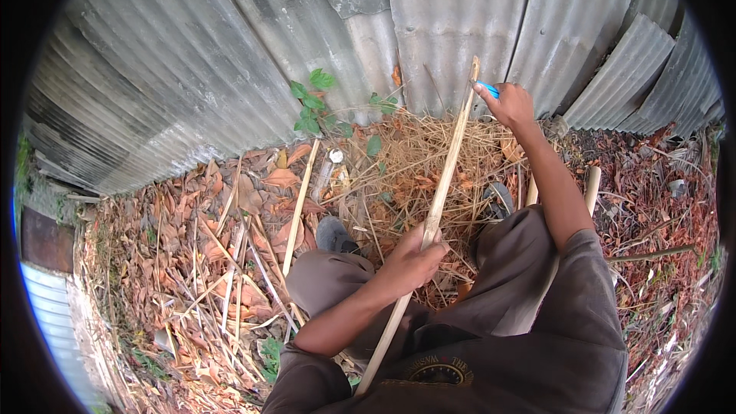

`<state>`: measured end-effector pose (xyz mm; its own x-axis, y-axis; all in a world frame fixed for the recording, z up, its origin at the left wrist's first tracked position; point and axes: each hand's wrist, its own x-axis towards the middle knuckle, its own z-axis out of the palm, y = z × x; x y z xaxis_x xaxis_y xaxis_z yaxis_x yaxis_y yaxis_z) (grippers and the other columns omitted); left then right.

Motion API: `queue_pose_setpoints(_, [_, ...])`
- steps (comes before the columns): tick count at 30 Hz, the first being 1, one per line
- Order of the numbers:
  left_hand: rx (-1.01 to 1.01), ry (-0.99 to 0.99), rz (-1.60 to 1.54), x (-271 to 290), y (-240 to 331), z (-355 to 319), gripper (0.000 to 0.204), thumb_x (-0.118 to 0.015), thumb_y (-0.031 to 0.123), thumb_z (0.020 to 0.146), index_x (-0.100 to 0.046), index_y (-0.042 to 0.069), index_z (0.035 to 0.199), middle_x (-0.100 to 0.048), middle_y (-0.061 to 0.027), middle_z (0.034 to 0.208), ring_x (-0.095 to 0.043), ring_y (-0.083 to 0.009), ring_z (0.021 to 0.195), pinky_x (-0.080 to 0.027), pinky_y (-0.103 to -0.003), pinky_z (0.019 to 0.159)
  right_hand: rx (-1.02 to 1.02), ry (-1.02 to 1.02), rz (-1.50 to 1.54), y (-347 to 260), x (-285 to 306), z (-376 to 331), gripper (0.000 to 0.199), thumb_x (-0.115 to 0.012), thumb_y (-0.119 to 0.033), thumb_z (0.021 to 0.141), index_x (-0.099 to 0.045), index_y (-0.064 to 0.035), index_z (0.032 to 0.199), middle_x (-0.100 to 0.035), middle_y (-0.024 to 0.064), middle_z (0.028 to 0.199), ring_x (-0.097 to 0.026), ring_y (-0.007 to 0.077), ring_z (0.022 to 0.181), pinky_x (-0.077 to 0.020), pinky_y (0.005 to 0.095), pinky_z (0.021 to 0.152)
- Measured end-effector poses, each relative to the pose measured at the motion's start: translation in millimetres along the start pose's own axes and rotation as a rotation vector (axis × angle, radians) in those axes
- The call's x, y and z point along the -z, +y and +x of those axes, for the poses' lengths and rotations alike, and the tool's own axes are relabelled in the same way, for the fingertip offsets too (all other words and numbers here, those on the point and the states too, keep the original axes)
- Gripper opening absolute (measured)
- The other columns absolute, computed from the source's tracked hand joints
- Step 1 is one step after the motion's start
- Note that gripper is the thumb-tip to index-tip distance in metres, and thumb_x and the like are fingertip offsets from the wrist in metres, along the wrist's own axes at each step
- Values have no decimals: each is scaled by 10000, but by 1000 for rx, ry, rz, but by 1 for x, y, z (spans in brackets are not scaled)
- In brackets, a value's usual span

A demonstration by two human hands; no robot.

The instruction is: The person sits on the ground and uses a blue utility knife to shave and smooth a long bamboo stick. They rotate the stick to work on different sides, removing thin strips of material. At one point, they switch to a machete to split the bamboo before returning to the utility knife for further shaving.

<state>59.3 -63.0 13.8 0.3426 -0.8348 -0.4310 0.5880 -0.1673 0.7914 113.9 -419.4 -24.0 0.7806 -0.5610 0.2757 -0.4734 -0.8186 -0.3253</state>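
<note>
A long pale wooden stick (452, 155) slants from my waist up and away toward the fence. My left hand (410, 262) is wrapped round it at about mid-length, between my knees. Out near its far end, my right hand (511, 105) is closed on a small blue-handled knife (487, 90), held against the stick's right side. The blade is too small to make out clearly. At that tip the wood looks darker and rougher. Dry straw-like strips (399, 153) lie heaped on the ground beneath the stick's far half.
A corrugated metal fence (322, 38) stands close in front. Another pale stick (301, 203) lies by my left knee, with several thinner sticks (234, 276) among dry leaves. More wood (593, 188) sticks out past my right knee. A leafy green plant (310, 107) grows at the fence's foot.
</note>
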Motion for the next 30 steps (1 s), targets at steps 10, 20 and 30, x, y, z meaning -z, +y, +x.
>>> queue_pose_setpoints(10, [46,-95,-50,-9,-4,3,142,-438,265,1017,-429,125,992,-328,64,541,-290,-43,379,-249,-204,366,-448,-243,106,112,-26,-25,949,-308,-792,825,-655,53,1080,-604,338,1108,-569,423,1129,-416,449,971])
queue_pose_setpoints(20, [-163,79,-263,18,18,14,88,-499,137,954,-419,99,952,-377,35,581,-298,-64,379,-274,-232,377,457,-298,168,-85,52,-102,736,-510,-736,791,-649,-26,652,-554,168,511,-600,369,524,-471,462,538])
queue_pose_setpoints(30, [-124,165,-134,14,22,1,113,-493,78,918,-401,122,967,-359,31,599,-284,-56,379,-249,-221,411,517,-222,66,-102,31,-106,722,-508,-765,763,-629,-75,587,-523,126,457,-560,332,448,-434,442,467])
